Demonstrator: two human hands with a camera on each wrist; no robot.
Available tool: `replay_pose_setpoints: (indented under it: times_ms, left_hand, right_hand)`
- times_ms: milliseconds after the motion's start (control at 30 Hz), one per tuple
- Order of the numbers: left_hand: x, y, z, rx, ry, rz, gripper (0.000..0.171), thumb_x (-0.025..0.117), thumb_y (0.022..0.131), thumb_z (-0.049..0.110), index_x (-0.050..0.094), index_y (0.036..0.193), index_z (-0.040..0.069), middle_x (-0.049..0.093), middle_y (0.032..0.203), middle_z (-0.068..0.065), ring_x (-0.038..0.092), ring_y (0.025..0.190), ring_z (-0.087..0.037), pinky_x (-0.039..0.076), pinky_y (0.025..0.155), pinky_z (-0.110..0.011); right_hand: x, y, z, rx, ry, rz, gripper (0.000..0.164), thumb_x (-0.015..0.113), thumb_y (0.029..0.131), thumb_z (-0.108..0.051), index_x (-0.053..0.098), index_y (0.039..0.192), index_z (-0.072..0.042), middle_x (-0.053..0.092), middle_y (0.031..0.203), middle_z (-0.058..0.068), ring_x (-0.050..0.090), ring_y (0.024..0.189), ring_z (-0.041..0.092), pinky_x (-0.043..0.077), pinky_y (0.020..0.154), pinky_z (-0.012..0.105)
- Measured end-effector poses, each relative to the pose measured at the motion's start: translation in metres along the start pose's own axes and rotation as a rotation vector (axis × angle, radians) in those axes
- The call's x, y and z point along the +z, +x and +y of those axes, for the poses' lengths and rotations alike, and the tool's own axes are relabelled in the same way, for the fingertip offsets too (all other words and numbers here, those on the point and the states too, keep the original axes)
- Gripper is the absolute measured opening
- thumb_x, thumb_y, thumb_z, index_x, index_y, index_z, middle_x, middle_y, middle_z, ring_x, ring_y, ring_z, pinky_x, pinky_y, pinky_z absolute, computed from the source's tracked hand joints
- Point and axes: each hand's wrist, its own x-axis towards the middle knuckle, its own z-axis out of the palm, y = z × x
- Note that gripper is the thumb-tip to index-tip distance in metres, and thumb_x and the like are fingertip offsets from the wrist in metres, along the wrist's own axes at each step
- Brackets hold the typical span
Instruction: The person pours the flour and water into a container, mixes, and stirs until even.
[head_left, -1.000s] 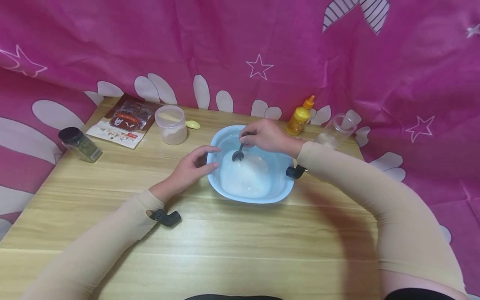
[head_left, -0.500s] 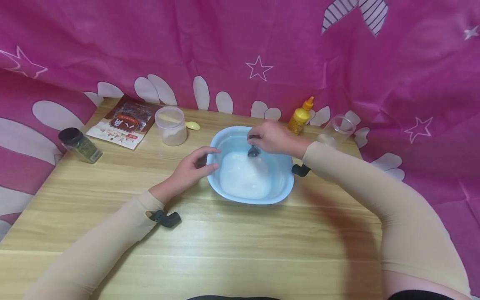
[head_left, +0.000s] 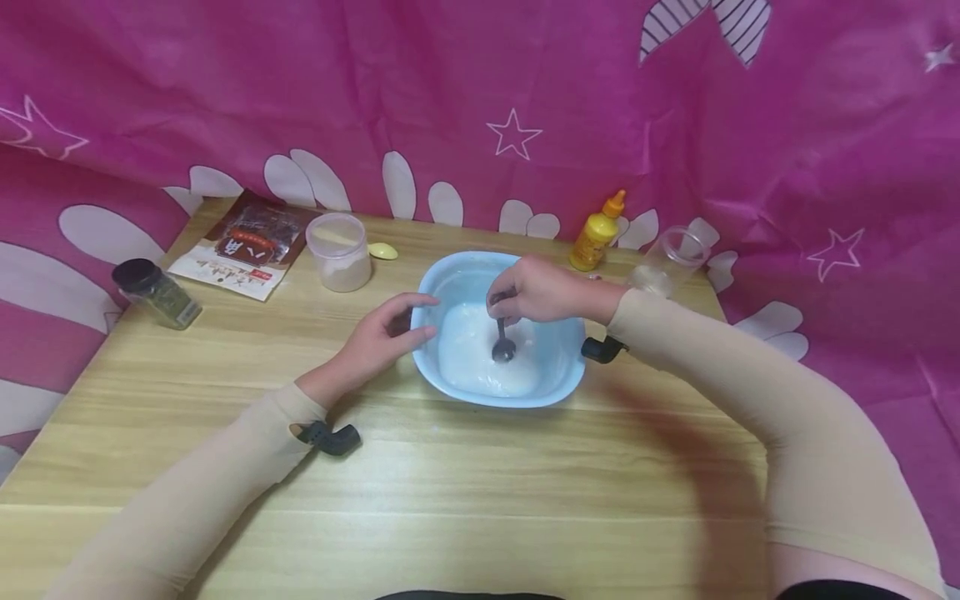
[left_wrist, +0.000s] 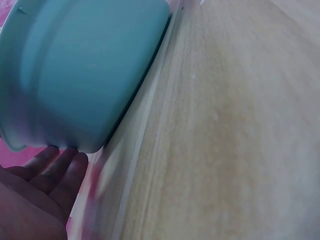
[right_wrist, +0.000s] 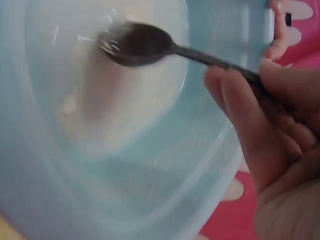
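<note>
A light blue plastic basin (head_left: 431,371) on the wooden table contains a milky white mixture (head_left: 480,358). My right hand (head_left: 536,290) pinches the handle of a dark metal spoon (head_left: 503,348) between thumb and fingers, its bowl low over or at the surface of the mixture. In the right wrist view the spoon (right_wrist: 145,44) looks wet and its bowl is blurred. My left hand (head_left: 378,337) holds the basin's left side: thumb and index finger lie at the rim, while other fingers (left_wrist: 60,172) touch the outer wall in the left wrist view.
Along the back stand a clear tub of pale powder (head_left: 341,258), a yellow spoon (head_left: 383,251), a yellow squeeze bottle (head_left: 597,233) and a clear container (head_left: 671,258). A brown-and-white packet (head_left: 243,246) and a dark-lidded jar (head_left: 161,293) lie at left. A pink curtain (head_left: 450,83) hangs behind.
The spoon in my right hand has gone from the basin's left to the back, then forward towards the middle of the mixture. My left hand stays at the rim.
</note>
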Motion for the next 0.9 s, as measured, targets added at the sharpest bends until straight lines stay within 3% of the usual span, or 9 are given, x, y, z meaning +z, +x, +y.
replay_pose_setpoints:
  times_ms: [133,233,300,433,533,733,800,900]
  left_hand:
    - [0.0,0.0,-0.002,-0.004,0.003,-0.001,0.045,0.078,0.104,0.009,0.067,0.148,0.007,0.067,0.147,-0.019,0.069,0.126,-0.036,0.064,0.096,-0.03]
    - [0.0,0.0,-0.001,-0.005,0.008,-0.01,0.045,0.077,0.105,0.01,0.067,0.148,0.008,0.066,0.148,-0.019,0.069,0.128,-0.038,0.064,0.097,-0.03]
    - [-0.001,0.001,-0.001,-0.007,0.006,-0.016,0.045,0.077,0.105,0.01,0.066,0.149,0.008,0.065,0.15,-0.019,0.068,0.13,-0.038,0.064,0.097,-0.031]
    - [-0.002,0.0,-0.001,-0.006,0.011,-0.013,0.045,0.077,0.105,0.01,0.066,0.149,0.008,0.065,0.15,-0.019,0.068,0.13,-0.037,0.063,0.098,-0.03]
    - [-0.002,-0.001,-0.001,-0.008,0.012,0.0,0.045,0.078,0.104,0.011,0.067,0.148,0.008,0.066,0.149,-0.018,0.068,0.129,-0.036,0.063,0.098,-0.029]
    - [-0.001,-0.001,-0.004,-0.005,-0.007,0.006,0.045,0.078,0.104,0.009,0.067,0.147,0.008,0.066,0.148,-0.019,0.069,0.127,-0.037,0.064,0.097,-0.031]
    - [-0.001,-0.001,-0.004,-0.007,-0.009,0.001,0.044,0.078,0.104,0.009,0.067,0.147,0.008,0.066,0.148,-0.019,0.069,0.128,-0.037,0.065,0.096,-0.033]
    - [-0.001,-0.001,-0.002,-0.009,-0.003,-0.001,0.044,0.078,0.105,0.011,0.067,0.148,0.009,0.066,0.149,-0.017,0.069,0.129,-0.038,0.065,0.097,-0.032]
  right_hand:
    - [-0.005,0.0,0.01,0.02,-0.126,0.105,0.008,0.079,0.105,-0.016,0.085,0.104,-0.011,0.079,0.086,-0.003,0.072,0.078,0.012,0.06,0.074,0.033]
    - [-0.008,-0.004,0.015,0.03,-0.199,0.096,0.01,0.079,0.104,-0.016,0.086,0.104,-0.01,0.077,0.081,-0.004,0.068,0.075,0.015,0.058,0.073,0.036]
    - [-0.007,-0.006,0.015,0.032,-0.166,0.051,0.01,0.078,0.104,-0.016,0.086,0.102,-0.009,0.077,0.08,-0.004,0.07,0.075,0.013,0.058,0.075,0.036]
    - [0.001,-0.006,0.008,0.04,0.022,-0.061,0.009,0.078,0.104,-0.014,0.085,0.103,-0.008,0.08,0.086,-0.004,0.078,0.079,0.011,0.063,0.081,0.035]
    - [0.005,-0.003,0.003,0.038,0.139,-0.081,0.009,0.079,0.105,-0.015,0.085,0.106,-0.008,0.082,0.093,-0.001,0.082,0.086,0.016,0.066,0.084,0.036]
    - [0.001,0.001,0.007,0.067,0.113,0.035,0.01,0.078,0.105,-0.013,0.084,0.105,-0.006,0.082,0.093,0.003,0.082,0.085,0.017,0.064,0.08,0.033]
    - [-0.001,0.0,0.009,0.097,0.111,0.011,0.01,0.078,0.105,-0.012,0.084,0.105,-0.004,0.081,0.093,0.003,0.082,0.084,0.017,0.065,0.08,0.032]
    - [0.001,0.0,0.009,0.124,0.168,-0.092,0.012,0.079,0.105,-0.013,0.084,0.108,-0.002,0.081,0.095,0.004,0.082,0.085,0.018,0.067,0.082,0.033]
